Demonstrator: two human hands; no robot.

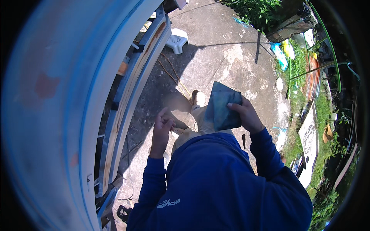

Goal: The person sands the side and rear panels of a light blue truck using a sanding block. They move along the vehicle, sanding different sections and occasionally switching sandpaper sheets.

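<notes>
My right hand (246, 114) grips a pair of dark blue-green flat sheets (227, 106), thumb on top and fingers behind. They look stiff and roughly rectangular, one overlapping the other; their exact kind is unclear. My left hand (163, 129) is raised beside the shaded ground, fingers curled and thumb pressed to them. A dark, thin shape lies just past its fingertips, and I cannot make out whether it is held or only shadow. Below are my light trousers and one shoe (199, 98).
A large pale panel (50, 115) with blue lines and reddish patches fills the left. Beside it runs a long wood-and-grey frame (133, 92). A white plastic stool (177, 41) stands ahead, near an orange cord (173, 75). Grass, bags and a white board (308, 142) lie right.
</notes>
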